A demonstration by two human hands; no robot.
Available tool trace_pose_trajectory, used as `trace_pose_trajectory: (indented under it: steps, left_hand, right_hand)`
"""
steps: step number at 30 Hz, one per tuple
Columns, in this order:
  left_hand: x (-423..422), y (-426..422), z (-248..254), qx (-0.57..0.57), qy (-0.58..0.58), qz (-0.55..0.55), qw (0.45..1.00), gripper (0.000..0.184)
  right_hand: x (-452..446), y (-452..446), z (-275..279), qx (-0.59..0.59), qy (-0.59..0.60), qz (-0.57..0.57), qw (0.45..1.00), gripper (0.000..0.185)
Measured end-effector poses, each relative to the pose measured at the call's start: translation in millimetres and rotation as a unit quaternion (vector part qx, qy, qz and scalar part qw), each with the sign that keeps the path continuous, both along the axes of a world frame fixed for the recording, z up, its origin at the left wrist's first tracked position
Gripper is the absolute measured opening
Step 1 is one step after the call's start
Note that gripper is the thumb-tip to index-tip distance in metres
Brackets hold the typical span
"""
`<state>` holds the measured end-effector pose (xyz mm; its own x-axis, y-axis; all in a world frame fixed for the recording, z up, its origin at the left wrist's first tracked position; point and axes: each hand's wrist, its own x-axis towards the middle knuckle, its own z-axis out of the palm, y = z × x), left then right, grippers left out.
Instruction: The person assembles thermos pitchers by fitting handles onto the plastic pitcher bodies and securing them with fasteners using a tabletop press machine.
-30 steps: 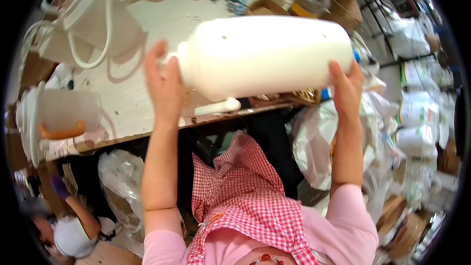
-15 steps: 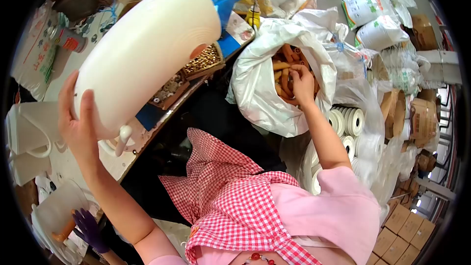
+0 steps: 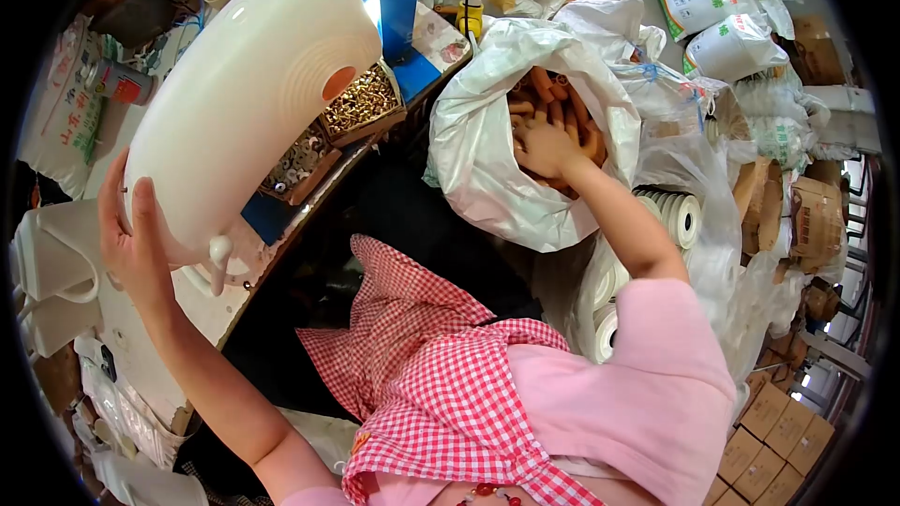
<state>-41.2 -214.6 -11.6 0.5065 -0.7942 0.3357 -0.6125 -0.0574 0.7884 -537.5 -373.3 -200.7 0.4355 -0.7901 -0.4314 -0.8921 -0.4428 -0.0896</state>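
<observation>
My left hand (image 3: pixel 139 234) is closed around the lower left end of a large cream-white plastic vessel (image 3: pixel 239 84). The vessel lies tilted over the workbench, its upper end against a blue block-shaped fixture (image 3: pixel 386 0). Rings surround a round orange-looking hole (image 3: pixel 338 83) near its upper right end, and a small white knobbed part (image 3: pixel 219 253) sticks out below. My right hand (image 3: pixel 548 147) reaches into a white woven bag (image 3: pixel 487 192), touching brown curved tube-like pieces (image 3: pixel 592 142). Its fingertips are sunk among them, so I cannot tell whether it grips one.
On the bench, an open box of brass-coloured small fasteners (image 3: pixel 361 101) stands beside a tray of washer-like parts (image 3: pixel 298 164). White jugs with handles (image 3: pixel 58 253) stand at left. White ribbed rolls (image 3: pixel 682 220) lie right of the bag. Cartons (image 3: pixel 773 431) are stacked at lower right.
My right hand has gone deeper into the bag and slightly left. The vessel appears shifted left and turned to show more of its hole. A purple-gloved hand at lower left is gone from view.
</observation>
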Motion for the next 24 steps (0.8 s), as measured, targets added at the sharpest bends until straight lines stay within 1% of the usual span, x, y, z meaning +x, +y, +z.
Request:
trace_pose_trajectory:
  steps: [2,3,4,5,6,8,9,10,12,13,14,16,17,19,20,21,22,24]
  left_hand:
    - [5.0,0.4,-2.7,0.011,-0.040,0.012,0.999,0.041]
    - [6.8,1.9,-3.6,0.013,-0.033,0.011,0.999,0.041]
    - [8.2,2.3,-4.0,0.009,-0.031,0.006,0.999,0.040]
    - [8.4,0.6,-4.8,0.003,-0.028,-0.001,1.000,0.039]
    - [7.5,-0.7,-5.8,0.000,-0.021,-0.007,1.000,0.039]
    - [5.9,-0.2,-4.9,0.006,-0.012,-0.012,1.000,0.042]
    - [5.4,0.0,-3.9,0.010,-0.024,-0.005,1.000,0.041]
    - [4.7,-0.9,-4.7,0.006,-0.024,-0.005,1.000,0.041]
    - [5.8,-0.1,-8.1,-0.029,0.009,-0.006,1.000,0.038]
    - [5.6,0.9,-7.4,-0.031,0.007,-0.001,1.000,0.038]
    - [4.0,1.2,-6.2,-0.025,-0.008,0.009,1.000,0.037]
    - [4.7,-1.3,-8.8,-0.022,-0.025,0.029,0.999,0.037]
    - [8.5,-2.8,-12.9,-0.032,-0.044,0.011,0.998,0.036]
    - [11.6,-0.7,-8.7,-0.033,-0.110,0.005,0.993,0.036]
    - [4.4,1.2,-0.9,-0.019,-0.156,0.016,0.987,0.036]
    - [3.7,1.1,-0.6,-0.037,-0.169,0.011,0.985,0.037]
    - [4.3,0.8,-1.3,-0.056,-0.179,0.004,0.982,0.038]
    - [-3.7,4.2,4.4,-0.033,-0.199,0.033,0.979,0.041]
  right_hand:
    - [-28.1,18.6,0.0,-0.012,-0.117,-0.102,0.988,0.041]
    - [-27.9,31.1,13.4,-0.011,-0.110,-0.103,0.988,0.041]
    - [-28.4,43.1,30.0,-0.065,-0.233,-0.125,0.962,0.037]
    - [-26.3,52.5,49.6,-0.121,-0.351,-0.146,0.917,0.032]
    - [-22.9,60.2,68.6,-0.126,-0.344,-0.150,0.918,0.032]
    - [-8.4,70.4,97.9,-0.139,-0.410,-0.111,0.895,0.026]
    - [-1.0,70.8,101.6,-0.151,-0.463,-0.106,0.867,0.024]
    - [2.5,68.9,107.4,-0.154,-0.463,-0.104,0.867,0.024]
    - [12.0,65.6,116.8,-0.157,-0.486,-0.030,0.859,0.023]
    - [17.2,64.2,119.5,-0.161,-0.500,-0.021,0.851,0.022]
    - [20.7,62.6,121.8,-0.160,-0.502,-0.015,0.850,0.022]
    - [26.9,60.0,127.9,-0.161,-0.494,0.047,0.853,0.027]
    - [34.2,61.5,133.9,-0.157,-0.499,0.058,0.850,0.027]
    - [58.2,65.9,148.7,-0.096,-0.546,-0.032,0.832,0.037]
    - [62.5,64.3,154.8,0.016,-0.539,-0.089,0.837,0.043]
    - [74.8,63.2,167.4,0.087,-0.575,-0.090,0.808,0.036]
    - [87.6,57.5,176.9,0.134,-0.584,-0.042,0.799,0.031]
    - [123.2,54.0,202.9,0.202,-0.601,-0.013,0.774,0.031]
